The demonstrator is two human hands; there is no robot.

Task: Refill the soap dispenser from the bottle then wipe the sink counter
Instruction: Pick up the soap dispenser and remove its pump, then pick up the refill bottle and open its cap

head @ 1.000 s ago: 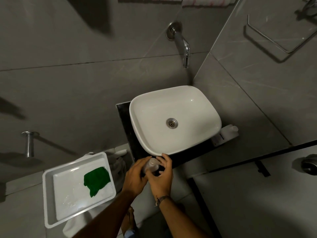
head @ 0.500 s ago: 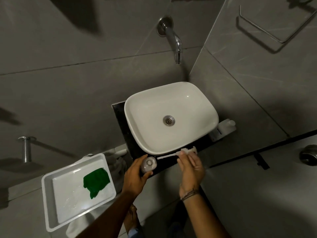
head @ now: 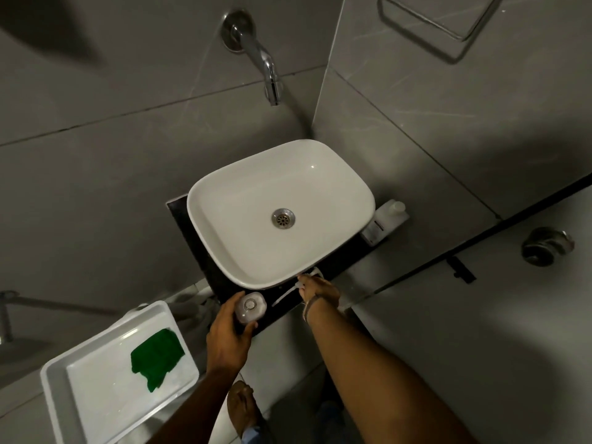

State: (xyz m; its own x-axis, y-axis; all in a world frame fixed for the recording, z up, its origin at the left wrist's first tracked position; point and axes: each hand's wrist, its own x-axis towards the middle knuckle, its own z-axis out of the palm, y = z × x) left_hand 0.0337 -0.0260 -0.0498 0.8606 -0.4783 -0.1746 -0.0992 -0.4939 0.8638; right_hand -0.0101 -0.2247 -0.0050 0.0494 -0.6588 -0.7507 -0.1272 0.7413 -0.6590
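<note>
A clear soap dispenser bottle (head: 250, 307) stands on the black counter (head: 278, 300) in front of the white basin (head: 333, 174), its neck uncovered. My left hand (head: 226, 336) is wrapped around its near side. My right hand (head: 319, 288) holds the white pump head with its long tube (head: 286, 293) low over the counter, right of the dispenser. A white refill bottle (head: 386, 221) lies at the counter's right end by the wall. A green cloth (head: 157, 356) lies in a white tray (head: 56, 398) at lower left.
A chrome wall tap (head: 256, 56) juts out above the basin. A towel rail (head: 426, 27) is on the right wall, and a round chrome fitting (head: 544, 246) sits further right. My foot (head: 242, 408) is on the floor below.
My right hand pulled the pump head and tube out of the dispenser, carried it right and lowered it to the counter. My left hand stayed on the dispenser.
</note>
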